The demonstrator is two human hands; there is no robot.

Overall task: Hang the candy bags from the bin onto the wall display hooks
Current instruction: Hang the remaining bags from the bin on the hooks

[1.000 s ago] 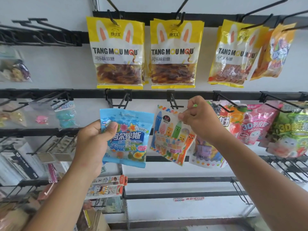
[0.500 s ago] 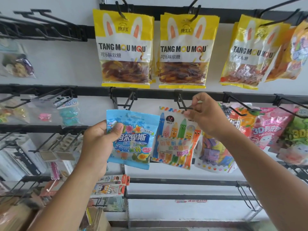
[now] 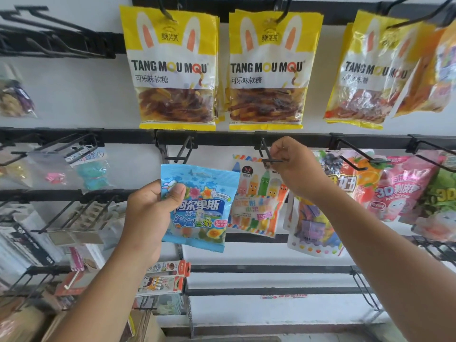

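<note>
My left hand grips a blue candy bag by its left edge, thumb on the front, held upright below an empty black hook. My right hand pinches the top of a crayon-print candy bag at the tip of the neighbouring hook on the middle rail. The crayon bag hangs down from my fingers, partly behind the blue bag. Whether its hole sits on the hook is hidden by my fingers.
Yellow TANG MOU MOU bags hang on the top rail. Pink and green 3D candy bags and a clear pouch hang to the right. Empty hooks and stationery racks stand at the left. Cardboard boxes sit below.
My right hand has lifted the crayon bag's top up to the hook tip. The blue bag in my left hand has stayed at about the same place; the view tilted slightly.
</note>
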